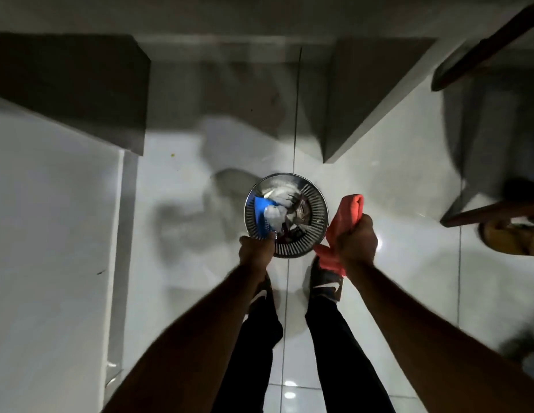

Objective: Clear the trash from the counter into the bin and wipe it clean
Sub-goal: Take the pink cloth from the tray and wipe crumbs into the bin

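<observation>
Bin [315,210] mouth open above; crumpled trash [274,217] fills left

Below me the floor [394,204] is glossy white tile with thin dark grout lines, one running up the middle of the frame, and small bright glints of light sit on it at the bottom centre. A pale white cabinet side [51,219] fills the left of the frame, with a dark grey block [69,84] above it at upper left and another grey slab [364,93] angling down at upper centre-right. Dark wooden furniture legs [492,213] cross the right edge, blurred and in shadow.
</observation>
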The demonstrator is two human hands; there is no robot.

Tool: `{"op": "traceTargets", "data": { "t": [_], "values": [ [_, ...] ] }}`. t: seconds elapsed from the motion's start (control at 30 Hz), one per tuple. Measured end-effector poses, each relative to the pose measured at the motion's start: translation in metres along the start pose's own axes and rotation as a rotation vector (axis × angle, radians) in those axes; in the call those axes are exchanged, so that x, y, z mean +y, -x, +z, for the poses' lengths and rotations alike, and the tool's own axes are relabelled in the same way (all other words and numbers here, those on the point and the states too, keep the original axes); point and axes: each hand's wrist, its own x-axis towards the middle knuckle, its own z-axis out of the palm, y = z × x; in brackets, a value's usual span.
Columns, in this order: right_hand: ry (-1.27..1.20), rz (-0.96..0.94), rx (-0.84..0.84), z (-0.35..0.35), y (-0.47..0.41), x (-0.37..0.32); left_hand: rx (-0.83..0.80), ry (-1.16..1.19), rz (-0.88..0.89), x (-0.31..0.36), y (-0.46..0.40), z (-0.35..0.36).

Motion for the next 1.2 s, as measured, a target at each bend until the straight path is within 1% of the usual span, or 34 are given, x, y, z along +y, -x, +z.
{"op": "traceTargets", "data": {
  "t": [0.07,0.13,0.2,0.27,0.33,0.43,0.5,0.6,0.63,0.7,0.8,0.9,0.93,0.97,1.03,1.07,1.1,1.13,1.17,1.2],
  "values": [
    [0.095,-0.053,-0.008,0.011,-0.006,0.005,-0.089,0.176,0.049,-0.003,-0.011,0.007],
    [0.077,-0.097,-0.029,0.014,-0.007,0.006,-0.196,0.339,0.117,-0.003,-0.01,0.007],
    [0.03,-0.082,0.008,0.008,-0.001,-0.001,-0.214,0.41,0.126,0.003,0.004,0.002],
    [-0.012,-0.06,0.047,-0.008,0.012,-0.012,-0.182,0.421,0.104,0.012,0.027,-0.008],
    [-0.048,-0.084,0.054,-0.028,0.036,-0.029,-0.138,0.395,0.082,0.022,0.059,-0.028],
    [-0.164,-0.072,0.015,-0.065,0.082,-0.062,-0.049,0.296,0.111,0.04,0.119,-0.066],
    [-0.248,-0.083,-0.01,-0.095,0.117,-0.093,-0.038,0.311,0.122,0.055,0.166,-0.094],
    [-0.311,-0.12,-0.049,-0.14,0.166,-0.141,-0.018,0.261,0.169,0.081,0.236,-0.133],
    [-0.361,-0.113,-0.061,-0.154,0.18,-0.158,-0.02,0.273,0.185,0.091,0.256,-0.145],
    [-0.539,-0.062,-0.075,-0.178,0.204,-0.186,-0.014,0.271,0.204,0.107,0.287,-0.165],
    [-0.831,0.007,-0.028,-0.226,0.24,-0.222,0.028,0.235,0.25,0.13,0.327,-0.189],
    [-0.909,-0.033,0.068,-0.272,0.262,-0.241,0.075,0.155,0.287,0.138,0.352,-0.202],
    [-0.881,-0.062,0.119,-0.284,0.263,-0.248,0.086,0.144,0.283,0.137,0.358,-0.206],
    [-0.803,-0.097,0.191,-0.294,0.261,-0.259,0.088,0.123,0.288,0.136,0.362,-0.208],
    [-0.503,-0.217,0.346,-0.301,0.247,-0.287,0.084,0.069,0.28,0.136,0.369,-0.21],
    [-0.353,-0.323,0.378,-0.299,0.237,-0.304,0.086,0.061,0.273,0.136,0.371,-0.21],
    [-0.216,-0.432,0.336,-0.292,0.225,-0.319,0.089,0.059,0.27,0.136,0.371,-0.21],
    [-0.05,-0.507,0.245,-0.279,0.213,-0.333,0.092,0.069,0.264,0.136,0.374,-0.211],
    [0.166,-0.555,0.156,-0.264,0.202,-0.343,0.095,0.07,0.252,0.135,0.375,-0.212],
    [0.385,-0.586,0.111,-0.249,0.191,-0.349,0.093,0.057,0.238,0.133,0.375,-0.212]
  ]
}}
